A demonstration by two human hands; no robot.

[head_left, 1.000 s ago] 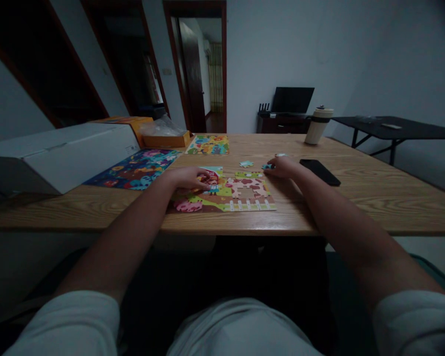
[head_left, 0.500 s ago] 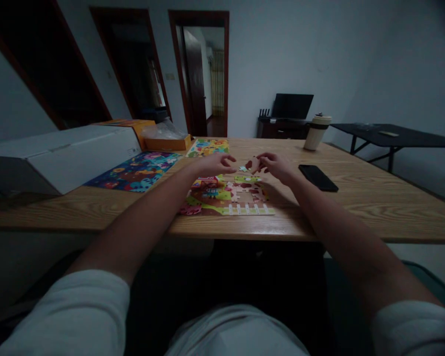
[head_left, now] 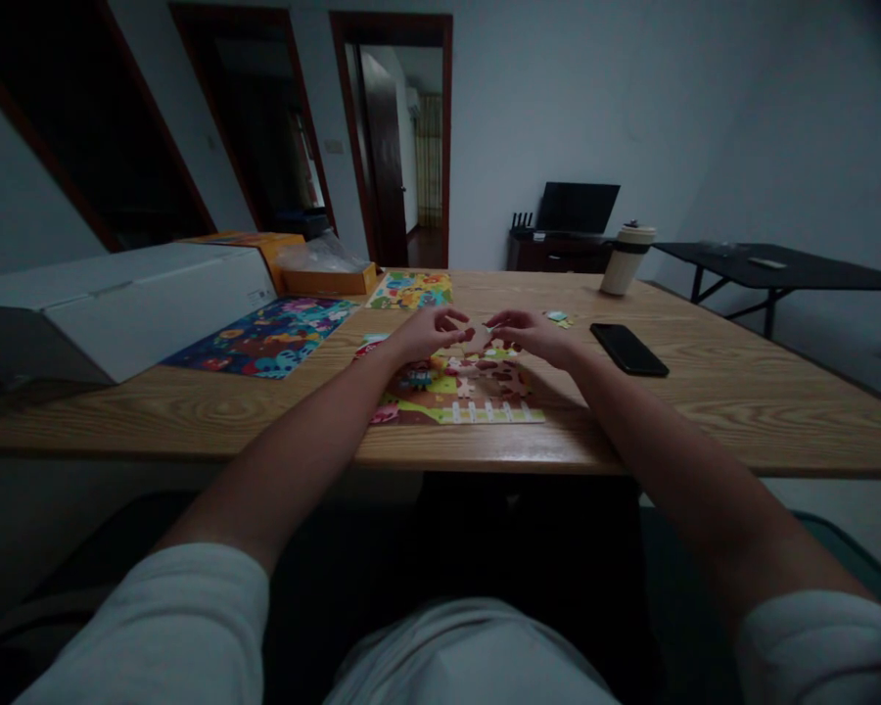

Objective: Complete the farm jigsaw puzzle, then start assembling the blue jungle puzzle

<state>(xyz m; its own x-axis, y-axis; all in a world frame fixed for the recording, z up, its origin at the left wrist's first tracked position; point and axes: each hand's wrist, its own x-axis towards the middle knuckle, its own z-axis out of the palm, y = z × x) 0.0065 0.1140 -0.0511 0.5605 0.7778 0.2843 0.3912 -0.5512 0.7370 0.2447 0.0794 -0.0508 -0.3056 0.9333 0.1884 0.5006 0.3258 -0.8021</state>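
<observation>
A puzzle piece, pale with a brown patch, is raised just above the far part of a partly joined jigsaw puzzle. My right hand pinches it from the right. My left hand has its thumb and fingers closed at the piece's left edge. The puzzle shows a cow pattern, a white fence and a figure in blue, with gaps between some pieces. My left wrist and hand cover part of its left side. Beyond my right hand lie loose puzzle pieces.
A black phone and a cream cup are on the right of the wooden table. On the left are a white box, an orange box with clear plastic, a dark blue picture sheet and a yellow-green picture.
My right hand has brought the puzzle piece left and slightly nearer. My left hand, open before, has closed at its left edge. Loose pieces beyond the right hand have come into sight.
</observation>
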